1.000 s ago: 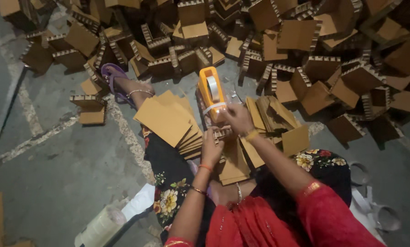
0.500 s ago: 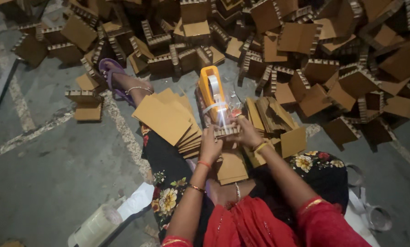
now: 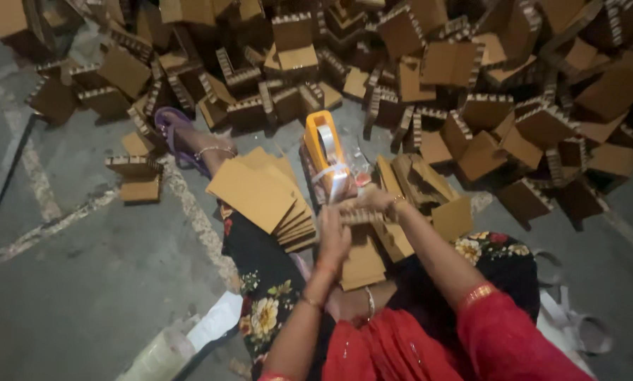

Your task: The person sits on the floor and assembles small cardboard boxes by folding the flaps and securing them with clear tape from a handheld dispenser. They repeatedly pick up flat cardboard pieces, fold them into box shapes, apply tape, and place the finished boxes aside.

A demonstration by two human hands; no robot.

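**Hands close on a corrugated strip by the tape dispenser**

While the person sits on the grey concrete floor [image 3: 83, 282], both hands meet over the lap: since a second ago the right hand [image 3: 378, 201] has come down from the top of the orange handheld tape dispenser [image 3: 323, 152] to join the left hand [image 3: 332, 236], so the work now reads as gripping rather than taping. Between them lies a narrow brown corrugated cardboard strip [image 3: 359, 216], with the fingers of each hand pinching one end of it, just below the dispenser's nose. A fanned stack of flat tan cardboard squares [image 3: 263, 194] rests on the person's left thigh, touching the floral skirt. Beyond, a big heap of folded cardboard corner pieces [image 3: 472, 85] covers the floor. No box, bin or tray shows; everything lies loose.
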